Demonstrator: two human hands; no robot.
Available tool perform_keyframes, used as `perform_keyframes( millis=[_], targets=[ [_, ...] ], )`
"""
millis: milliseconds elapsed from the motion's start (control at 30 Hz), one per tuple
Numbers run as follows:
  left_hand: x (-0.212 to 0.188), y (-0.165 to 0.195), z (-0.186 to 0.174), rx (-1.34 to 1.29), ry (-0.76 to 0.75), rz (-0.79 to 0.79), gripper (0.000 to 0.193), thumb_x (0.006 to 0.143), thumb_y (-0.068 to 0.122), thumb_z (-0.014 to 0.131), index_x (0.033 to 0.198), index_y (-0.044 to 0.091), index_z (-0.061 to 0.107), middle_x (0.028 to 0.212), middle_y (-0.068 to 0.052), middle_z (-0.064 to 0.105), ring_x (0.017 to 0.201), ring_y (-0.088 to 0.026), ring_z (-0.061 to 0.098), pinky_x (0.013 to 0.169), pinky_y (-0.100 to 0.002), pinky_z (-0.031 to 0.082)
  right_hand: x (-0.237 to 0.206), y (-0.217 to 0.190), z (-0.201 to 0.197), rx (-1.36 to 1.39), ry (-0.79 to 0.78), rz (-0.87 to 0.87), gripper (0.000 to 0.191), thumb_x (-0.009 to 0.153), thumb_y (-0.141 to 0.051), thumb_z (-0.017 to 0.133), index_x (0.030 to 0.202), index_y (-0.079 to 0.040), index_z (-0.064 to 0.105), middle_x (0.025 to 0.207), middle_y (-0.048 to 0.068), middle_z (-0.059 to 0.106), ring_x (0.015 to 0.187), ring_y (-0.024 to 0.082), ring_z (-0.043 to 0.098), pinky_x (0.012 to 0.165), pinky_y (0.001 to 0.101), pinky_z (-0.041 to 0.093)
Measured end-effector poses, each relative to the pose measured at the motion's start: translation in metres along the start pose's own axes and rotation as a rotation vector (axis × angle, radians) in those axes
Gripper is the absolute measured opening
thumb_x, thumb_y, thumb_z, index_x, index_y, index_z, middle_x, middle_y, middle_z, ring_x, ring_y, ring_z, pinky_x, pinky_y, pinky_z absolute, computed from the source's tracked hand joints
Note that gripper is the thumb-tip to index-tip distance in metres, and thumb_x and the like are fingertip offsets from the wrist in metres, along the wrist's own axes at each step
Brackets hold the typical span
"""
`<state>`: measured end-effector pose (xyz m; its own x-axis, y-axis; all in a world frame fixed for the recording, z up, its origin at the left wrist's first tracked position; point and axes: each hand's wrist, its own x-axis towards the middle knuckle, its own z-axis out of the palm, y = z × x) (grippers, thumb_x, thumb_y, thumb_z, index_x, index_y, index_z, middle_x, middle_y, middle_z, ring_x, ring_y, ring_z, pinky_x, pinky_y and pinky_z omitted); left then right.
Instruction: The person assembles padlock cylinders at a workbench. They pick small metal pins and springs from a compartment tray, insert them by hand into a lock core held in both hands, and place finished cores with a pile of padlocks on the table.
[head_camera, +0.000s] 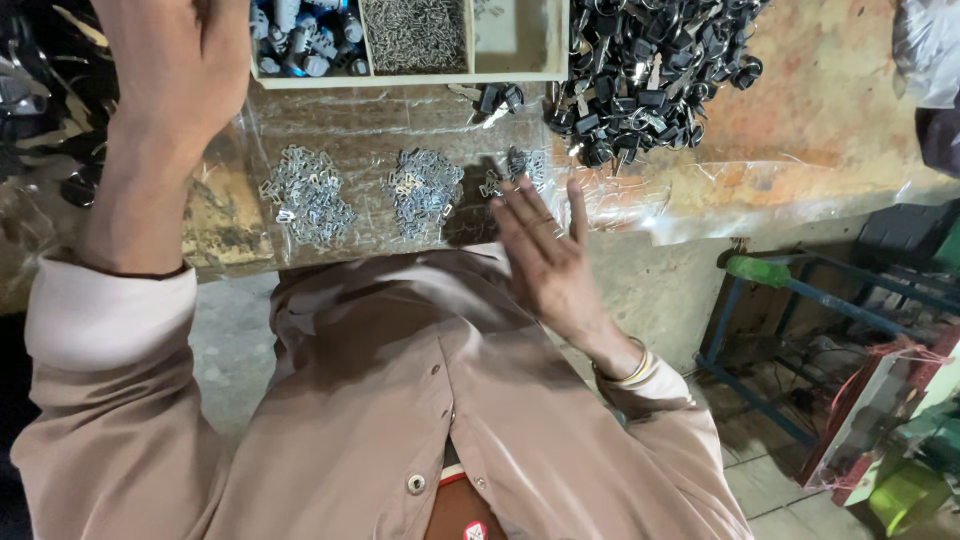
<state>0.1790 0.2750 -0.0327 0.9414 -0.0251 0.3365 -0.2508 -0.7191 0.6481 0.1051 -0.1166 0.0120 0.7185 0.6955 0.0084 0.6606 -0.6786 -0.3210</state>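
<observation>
My left hand (175, 70) is raised near the top left, fingers reaching toward a divided tray (415, 78); its fingertips are cut off by the frame edge, so any grasp is hidden. My right hand (545, 250) hovers flat with fingers apart at the near bench edge, holding nothing. Just beyond it lie three small piles of silvery metal pieces: a left pile (305, 195), a middle pile (425, 190) and a small right pile (518, 165), all on clear plastic sheet.
The tray holds blue-and-white parts (300, 35) and tiny metal pins (413, 30). A heap of black keys (650, 70) covers the bench at upper right. Below right stand a blue metal frame (800, 300) and a green container (905, 495).
</observation>
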Motion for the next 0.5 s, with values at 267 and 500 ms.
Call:
perform_keyframes(
  millis=[267,500],
  targets=[
    [0.0,-0.002,0.001,0.029,-0.034,-0.031,0.03,0.112,0.006,0.059,0.085,-0.003,0.05,0.071,-0.011,0.047,0.065,-0.029,0.046,0.066,-0.041,0.032,-0.009,-0.001,0.027,-0.102,-0.178,0.059,0.082,0.103,-0.058,0.055,0.162,-0.004,0.037,0.17,0.011,0.032,0.159,0.025,0.026,0.125,0.0623,0.004],
    [0.0,-0.001,0.001,0.069,-0.016,0.037,0.028,0.114,0.005,0.058,0.087,-0.002,0.051,0.076,-0.01,0.049,0.068,-0.029,0.045,0.069,-0.041,0.034,-0.006,0.004,0.023,-0.039,-0.215,0.096,0.082,0.101,-0.058,0.053,0.16,-0.005,0.036,0.168,0.009,0.031,0.157,0.024,0.026,0.121,0.0661,-0.001]
  ],
)
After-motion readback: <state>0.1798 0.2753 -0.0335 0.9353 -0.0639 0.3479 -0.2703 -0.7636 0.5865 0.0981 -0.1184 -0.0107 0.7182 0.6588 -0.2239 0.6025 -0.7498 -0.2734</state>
